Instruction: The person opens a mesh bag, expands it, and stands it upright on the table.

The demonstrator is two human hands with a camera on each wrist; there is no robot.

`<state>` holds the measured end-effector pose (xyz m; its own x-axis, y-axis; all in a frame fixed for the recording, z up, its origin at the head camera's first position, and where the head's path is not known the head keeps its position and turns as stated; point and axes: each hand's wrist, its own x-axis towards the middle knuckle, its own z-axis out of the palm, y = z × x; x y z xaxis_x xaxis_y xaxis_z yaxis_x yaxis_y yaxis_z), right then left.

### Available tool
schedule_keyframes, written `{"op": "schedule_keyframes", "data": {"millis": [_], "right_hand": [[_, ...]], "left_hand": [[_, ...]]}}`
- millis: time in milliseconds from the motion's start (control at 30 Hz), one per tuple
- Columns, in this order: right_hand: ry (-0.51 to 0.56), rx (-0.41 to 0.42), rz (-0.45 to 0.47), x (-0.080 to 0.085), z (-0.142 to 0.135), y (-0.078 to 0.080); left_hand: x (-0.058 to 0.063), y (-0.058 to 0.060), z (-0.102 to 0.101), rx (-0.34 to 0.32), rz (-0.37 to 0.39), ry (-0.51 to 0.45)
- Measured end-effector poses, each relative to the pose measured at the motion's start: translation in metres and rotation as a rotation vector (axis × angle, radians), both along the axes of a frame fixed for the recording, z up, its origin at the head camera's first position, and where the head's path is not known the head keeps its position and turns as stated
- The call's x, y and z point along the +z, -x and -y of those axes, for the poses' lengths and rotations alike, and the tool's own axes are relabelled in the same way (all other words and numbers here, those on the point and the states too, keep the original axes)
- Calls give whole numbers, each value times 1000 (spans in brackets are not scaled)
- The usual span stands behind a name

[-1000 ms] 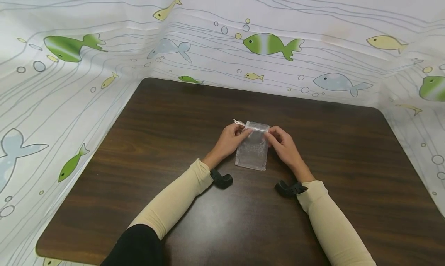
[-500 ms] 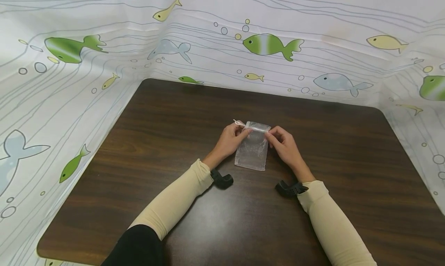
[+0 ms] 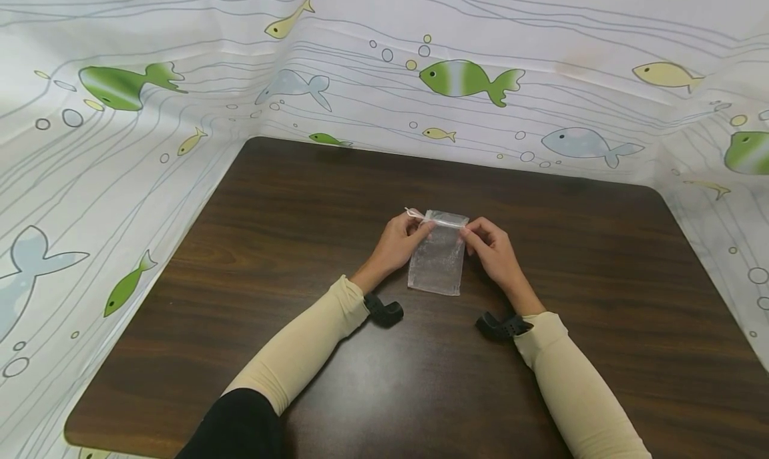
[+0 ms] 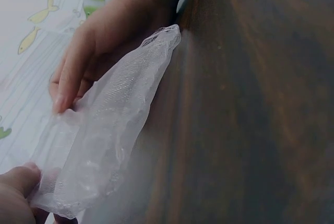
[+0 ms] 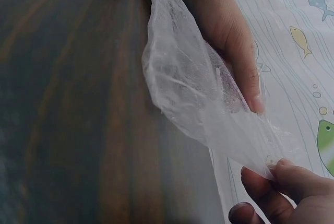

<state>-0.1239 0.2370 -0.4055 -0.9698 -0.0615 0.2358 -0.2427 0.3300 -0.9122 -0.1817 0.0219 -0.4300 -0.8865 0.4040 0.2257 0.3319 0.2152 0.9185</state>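
A small sheer white drawstring pouch [image 3: 435,265] hangs between my two hands in the head view, mouth at the far side. My left hand [image 3: 393,245] pinches its upper left edge, thumb on the near face. A white cord loop [image 3: 413,213] sticks out beside those fingers. My right hand [image 3: 496,251] pinches the upper right edge between thumb and forefinger. In the left wrist view, the mesh of the pouch [image 4: 112,114] is tilted and slightly puffed. The right wrist view shows the thumb and fingertips [image 5: 292,179] of my right hand at the pouch's corner.
Beneath the hands is a dark brown wood-grain table [image 3: 270,199] with rounded corners. A white sheet printed with fish [image 3: 372,19] stands round its back and sides. Black wrist mounts [image 3: 383,311] sit on both wrists over cream sleeves.
The pouch and right hand have shifted very slightly to the right. Both hands keep the same hold on the pouch.
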Motion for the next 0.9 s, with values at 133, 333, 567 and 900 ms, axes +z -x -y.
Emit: {"op": "schedule_keyframes", "data": {"millis": [133,333,567,900], "right_hand": [[-10,5,9,0,0,0],[-36,-20,39,0,0,-1],[-47,-43,12,4,2,0],[-166,-30,80,3,1,-1]], "left_hand": [[1,0,0,3,23,9],[1,0,0,22,97,-22],[1,2,3,55,105,-19],[0,3,2,18,98,-81]]}}
